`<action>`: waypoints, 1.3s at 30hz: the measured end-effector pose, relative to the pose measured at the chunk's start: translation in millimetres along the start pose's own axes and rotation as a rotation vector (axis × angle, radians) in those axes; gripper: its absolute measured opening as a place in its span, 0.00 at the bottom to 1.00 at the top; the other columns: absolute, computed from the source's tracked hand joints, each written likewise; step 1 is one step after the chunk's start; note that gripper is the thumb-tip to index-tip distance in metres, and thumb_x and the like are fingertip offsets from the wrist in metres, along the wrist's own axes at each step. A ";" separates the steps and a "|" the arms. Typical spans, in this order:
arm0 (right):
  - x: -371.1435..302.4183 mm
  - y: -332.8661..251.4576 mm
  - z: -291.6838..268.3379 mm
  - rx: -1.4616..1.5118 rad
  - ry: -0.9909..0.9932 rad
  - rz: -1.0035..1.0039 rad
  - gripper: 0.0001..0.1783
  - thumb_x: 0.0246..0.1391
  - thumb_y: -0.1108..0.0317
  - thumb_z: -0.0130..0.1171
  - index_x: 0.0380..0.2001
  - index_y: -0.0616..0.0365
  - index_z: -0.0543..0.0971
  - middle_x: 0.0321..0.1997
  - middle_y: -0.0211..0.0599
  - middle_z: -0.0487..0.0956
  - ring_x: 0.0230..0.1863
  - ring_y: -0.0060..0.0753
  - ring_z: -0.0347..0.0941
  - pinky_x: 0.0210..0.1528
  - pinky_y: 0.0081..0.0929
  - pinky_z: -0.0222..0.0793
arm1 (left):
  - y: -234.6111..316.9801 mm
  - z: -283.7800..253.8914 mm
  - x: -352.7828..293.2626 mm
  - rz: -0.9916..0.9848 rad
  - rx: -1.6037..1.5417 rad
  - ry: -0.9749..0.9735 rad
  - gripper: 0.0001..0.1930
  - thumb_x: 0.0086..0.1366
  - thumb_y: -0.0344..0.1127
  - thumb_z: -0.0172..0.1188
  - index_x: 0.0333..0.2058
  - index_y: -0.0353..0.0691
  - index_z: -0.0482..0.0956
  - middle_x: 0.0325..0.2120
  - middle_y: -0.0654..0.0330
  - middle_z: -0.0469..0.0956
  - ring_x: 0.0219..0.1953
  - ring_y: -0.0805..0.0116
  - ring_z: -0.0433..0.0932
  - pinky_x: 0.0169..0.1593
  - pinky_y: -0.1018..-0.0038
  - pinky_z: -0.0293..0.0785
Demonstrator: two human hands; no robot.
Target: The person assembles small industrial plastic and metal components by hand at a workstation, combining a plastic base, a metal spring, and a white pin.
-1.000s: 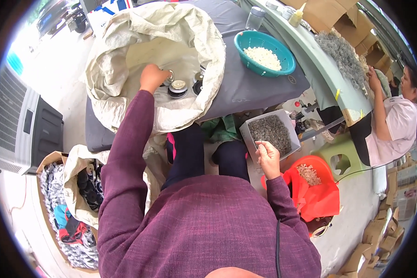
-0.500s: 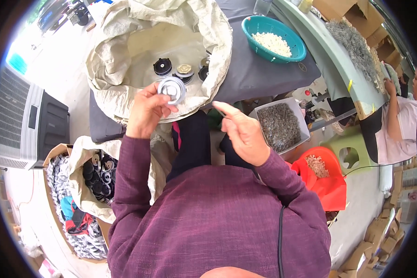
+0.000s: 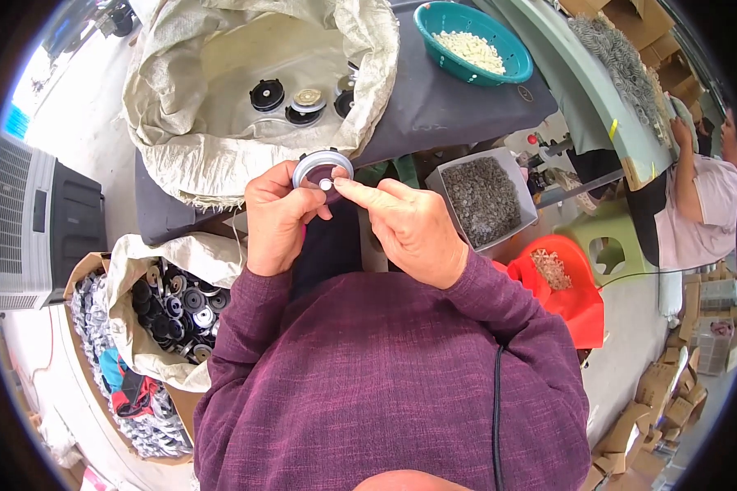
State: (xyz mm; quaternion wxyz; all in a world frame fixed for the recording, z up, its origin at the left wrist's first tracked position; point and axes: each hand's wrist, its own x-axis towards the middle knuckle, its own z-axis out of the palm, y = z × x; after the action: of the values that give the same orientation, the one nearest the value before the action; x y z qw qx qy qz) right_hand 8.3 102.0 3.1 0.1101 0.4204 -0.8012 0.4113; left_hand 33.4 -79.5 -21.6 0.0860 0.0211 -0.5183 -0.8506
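My left hand (image 3: 277, 214) is closed on a round silver-rimmed disc part (image 3: 323, 156) with small black tabs and a dark middle. A small, pale round piece (image 3: 326, 184) sits at its centre. The index finger of my right hand (image 3: 413, 225) is stretched out, its tip touching the disc beside that piece. The other right fingers are loosely bent, and the thumb stands apart. Just beyond my hands, an open cream woven sack (image 3: 180, 155) has several similar parts on it, among them a black round part (image 3: 267, 96) and a gold-topped one (image 3: 308, 101).
A teal basket (image 3: 434, 51) of small white pieces stands on the dark table (image 3: 442, 110). Right of my knees are a grey box (image 3: 532, 204) of small metallic parts and a red container (image 3: 585, 315). At left is another sack (image 3: 131, 266) of round parts. A person (image 3: 704, 188) works at far right.
The disc part has turned in my left hand, which has shifted slightly right and down. My right index finger has moved left onto the disc. The view has shifted a little.
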 end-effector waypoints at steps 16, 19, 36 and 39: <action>5.7 0.1 -13.8 -0.132 -0.122 -0.009 0.26 0.41 0.81 0.53 0.47 0.51 0.75 0.22 0.41 0.71 0.22 0.43 0.71 0.24 0.34 0.67 | -3.4 5.8 -0.6 0.078 0.182 0.009 0.03 0.47 0.19 0.54 0.22 0.33 0.73 0.19 0.64 0.74 0.20 0.80 0.69 0.24 0.84 0.65; 8.3 -0.8 -16.9 -0.172 -0.153 -0.010 0.25 0.40 0.81 0.52 0.46 0.51 0.75 0.23 0.41 0.72 0.23 0.44 0.72 0.26 0.35 0.68 | -8.7 3.1 0.2 0.158 0.292 0.003 0.03 0.48 0.19 0.55 0.21 0.33 0.71 0.19 0.65 0.73 0.19 0.80 0.66 0.24 0.84 0.62; 0.5 21.7 32.9 0.048 0.156 -0.081 0.26 0.44 0.85 0.48 0.50 0.58 0.71 0.24 0.44 0.74 0.21 0.40 0.71 0.25 0.30 0.67 | -15.7 11.5 -2.7 -0.013 -0.092 0.112 0.02 0.52 0.22 0.56 0.27 0.33 0.75 0.21 0.60 0.76 0.17 0.74 0.74 0.20 0.83 0.64; -7.2 32.1 32.6 0.150 0.154 -0.117 0.26 0.46 0.85 0.47 0.50 0.58 0.72 0.22 0.39 0.71 0.18 0.32 0.67 0.23 0.25 0.65 | -19.4 10.7 1.1 -0.095 -0.133 0.054 0.04 0.54 0.23 0.55 0.30 0.33 0.75 0.22 0.58 0.77 0.18 0.72 0.75 0.21 0.82 0.65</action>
State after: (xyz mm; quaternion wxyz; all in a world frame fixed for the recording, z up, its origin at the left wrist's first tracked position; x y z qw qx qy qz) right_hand -6.2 91.6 -39.7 0.1636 0.4406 -0.7314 0.4940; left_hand 28.5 -61.7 -33.8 0.0606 0.0630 -0.4563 -0.8855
